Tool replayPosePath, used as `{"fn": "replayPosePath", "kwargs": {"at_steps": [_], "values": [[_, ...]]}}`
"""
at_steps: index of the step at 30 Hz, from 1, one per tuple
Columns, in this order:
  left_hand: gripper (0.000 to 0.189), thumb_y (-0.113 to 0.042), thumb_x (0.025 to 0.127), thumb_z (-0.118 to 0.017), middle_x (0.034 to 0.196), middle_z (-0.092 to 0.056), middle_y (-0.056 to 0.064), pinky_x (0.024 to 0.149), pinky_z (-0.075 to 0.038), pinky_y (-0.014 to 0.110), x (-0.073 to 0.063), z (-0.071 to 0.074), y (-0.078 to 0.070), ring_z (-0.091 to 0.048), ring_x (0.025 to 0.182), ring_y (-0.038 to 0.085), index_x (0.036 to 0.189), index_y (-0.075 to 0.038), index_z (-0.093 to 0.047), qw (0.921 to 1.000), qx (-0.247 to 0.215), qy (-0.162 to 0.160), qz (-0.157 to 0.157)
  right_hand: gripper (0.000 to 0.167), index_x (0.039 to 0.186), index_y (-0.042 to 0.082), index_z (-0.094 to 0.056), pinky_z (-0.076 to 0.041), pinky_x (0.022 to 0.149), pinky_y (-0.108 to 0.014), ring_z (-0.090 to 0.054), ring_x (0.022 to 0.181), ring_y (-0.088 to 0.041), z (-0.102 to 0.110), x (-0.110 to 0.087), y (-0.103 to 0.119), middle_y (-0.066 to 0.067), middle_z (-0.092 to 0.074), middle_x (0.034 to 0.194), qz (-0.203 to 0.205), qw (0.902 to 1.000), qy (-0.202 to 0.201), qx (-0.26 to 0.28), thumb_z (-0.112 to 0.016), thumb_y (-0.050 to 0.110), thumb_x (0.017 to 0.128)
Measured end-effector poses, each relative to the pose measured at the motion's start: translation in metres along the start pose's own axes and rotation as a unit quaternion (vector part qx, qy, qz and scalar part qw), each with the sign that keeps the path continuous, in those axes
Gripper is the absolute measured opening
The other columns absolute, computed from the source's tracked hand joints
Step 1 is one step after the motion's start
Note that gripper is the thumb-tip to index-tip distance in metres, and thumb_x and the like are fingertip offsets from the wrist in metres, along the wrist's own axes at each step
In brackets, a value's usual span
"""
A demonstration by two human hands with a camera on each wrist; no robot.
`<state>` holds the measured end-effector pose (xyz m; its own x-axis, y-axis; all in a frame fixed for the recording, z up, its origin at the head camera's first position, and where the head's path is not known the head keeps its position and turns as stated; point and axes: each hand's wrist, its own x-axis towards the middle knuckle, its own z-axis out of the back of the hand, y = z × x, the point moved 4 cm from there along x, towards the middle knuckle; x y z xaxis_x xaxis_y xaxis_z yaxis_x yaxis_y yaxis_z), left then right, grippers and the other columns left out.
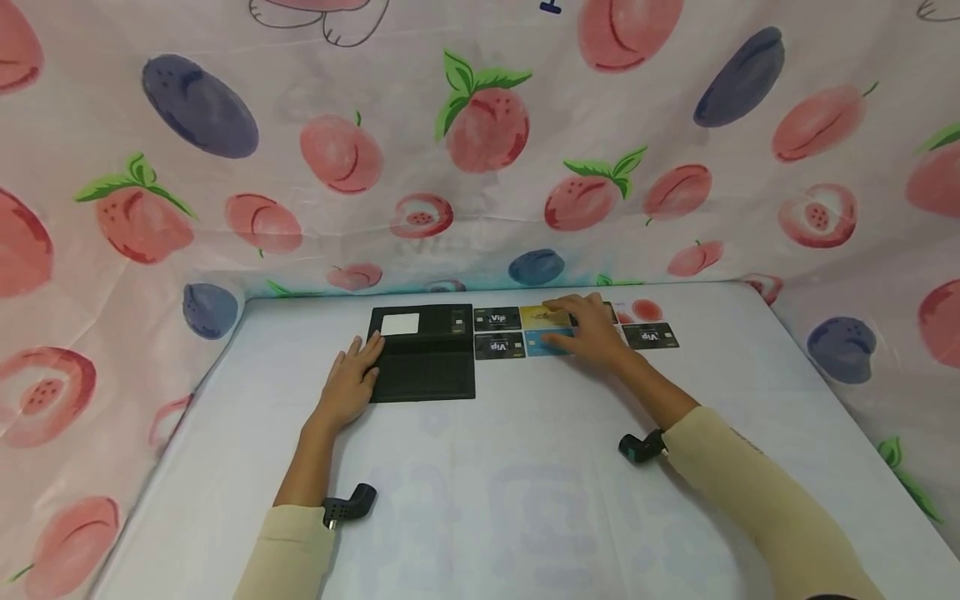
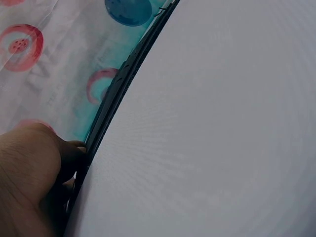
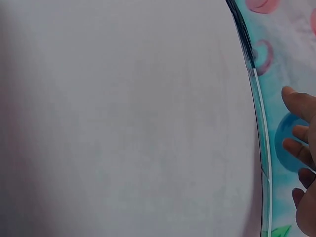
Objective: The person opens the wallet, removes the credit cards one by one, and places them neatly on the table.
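A black card wallet (image 1: 423, 375) lies spread flat on the table, a white panel (image 1: 401, 324) showing in its upper half. My left hand (image 1: 348, 383) rests on the wallet's left edge with fingers extended. To the right of the wallet, cards lie in two rows: black Vip cards (image 1: 500, 346), a gold card (image 1: 536, 317) and a blue card (image 1: 542, 343). Over the gold and blue cards hovers my right hand (image 1: 596, 333), fingers loosely spread and partly covering the cards beneath. In the right wrist view the thumb and fingers (image 3: 298, 103) stand apart with nothing between them.
Farther right lie a card with red circles (image 1: 647, 311) and another black Vip card (image 1: 650, 336). The white table (image 1: 480, 500) ends at the back against a fruit-print cloth (image 1: 420, 83). A black wrist camera (image 1: 351, 505) sticks out from the left sleeve.
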<state>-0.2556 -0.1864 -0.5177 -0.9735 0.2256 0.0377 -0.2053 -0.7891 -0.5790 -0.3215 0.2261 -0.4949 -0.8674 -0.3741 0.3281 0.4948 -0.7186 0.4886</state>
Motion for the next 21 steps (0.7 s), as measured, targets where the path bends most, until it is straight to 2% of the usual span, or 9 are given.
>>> {"fn": "replayPosePath", "kwargs": {"at_steps": [8,14,21], "values": [[0.056,-0.007,0.11,-0.043,0.172,-0.022,0.014,0.128,0.002,0.056,0.001,0.0,0.001,-0.006,0.16,0.04,0.163,0.0,-0.03,1.0,0.001,0.0,0.002,0.066,0.143,0.009,-0.066,-0.034,0.083,-0.051,-0.045,0.105,-0.032,-0.008,0.01,0.009,-0.013,-0.063,0.143,-0.006,0.9998,0.019,-0.005,-0.086,0.038,0.088],[0.056,-0.008,0.11,-0.043,0.172,-0.022,0.013,0.128,0.002,0.056,0.001,0.0,0.0,-0.005,0.16,0.039,0.164,-0.001,-0.03,1.0,0.002,0.002,0.006,0.065,0.14,0.007,-0.067,-0.036,0.083,-0.052,-0.047,0.107,-0.034,-0.013,0.016,0.021,-0.013,-0.064,0.142,0.007,0.9997,0.021,-0.007,-0.088,0.037,0.086],[0.055,-0.007,0.11,-0.044,0.172,-0.024,0.014,0.128,0.001,0.057,0.001,0.001,-0.001,-0.007,0.16,0.041,0.163,0.0,-0.032,1.0,0.003,-0.004,0.0,0.067,0.142,0.01,-0.067,-0.037,0.086,-0.054,-0.047,0.11,-0.034,-0.021,0.023,0.029,-0.012,-0.063,0.144,-0.002,0.9991,0.036,-0.023,-0.087,0.042,0.087]]}}
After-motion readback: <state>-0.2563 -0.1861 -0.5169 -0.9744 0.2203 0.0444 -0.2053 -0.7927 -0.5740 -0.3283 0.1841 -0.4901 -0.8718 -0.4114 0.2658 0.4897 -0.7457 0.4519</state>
